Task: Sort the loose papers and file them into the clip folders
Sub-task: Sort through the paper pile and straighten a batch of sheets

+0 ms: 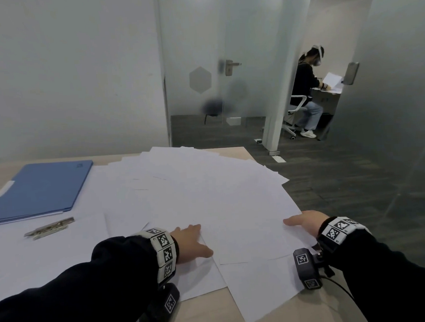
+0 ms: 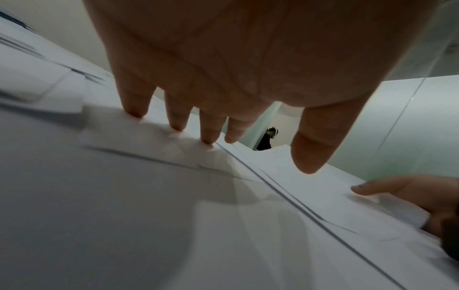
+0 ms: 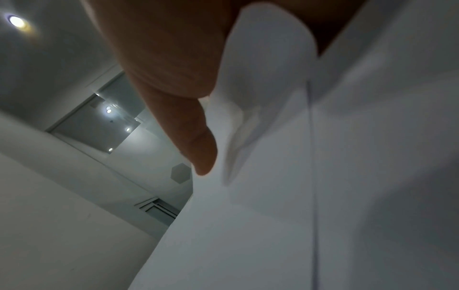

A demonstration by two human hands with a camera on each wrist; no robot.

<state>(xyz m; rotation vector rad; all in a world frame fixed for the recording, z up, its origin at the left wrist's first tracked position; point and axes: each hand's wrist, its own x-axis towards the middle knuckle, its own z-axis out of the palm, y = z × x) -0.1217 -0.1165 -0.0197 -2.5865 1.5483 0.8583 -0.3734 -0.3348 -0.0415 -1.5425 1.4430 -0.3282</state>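
Loose white papers (image 1: 208,198) lie fanned over the table. A shut blue clip folder (image 1: 39,191) rests at the far left, with a loose metal clip bar (image 1: 50,228) in front of it. My left hand (image 1: 194,241) lies on the near sheets with straight fingers (image 2: 174,109), their tips pressing the paper (image 2: 149,176) and the thumb spread out. My right hand (image 1: 306,223) pinches the right edge of the top sheets. Its thumb (image 3: 188,127) lies on top, and its fingers are hidden under the curled paper (image 3: 261,68).
The beige table (image 1: 210,310) ends just right of the papers, where several sheets overhang dark carpet (image 1: 332,178). Frosted glass walls and a door stand behind. Another person (image 1: 304,88) sits at a desk in the far room.
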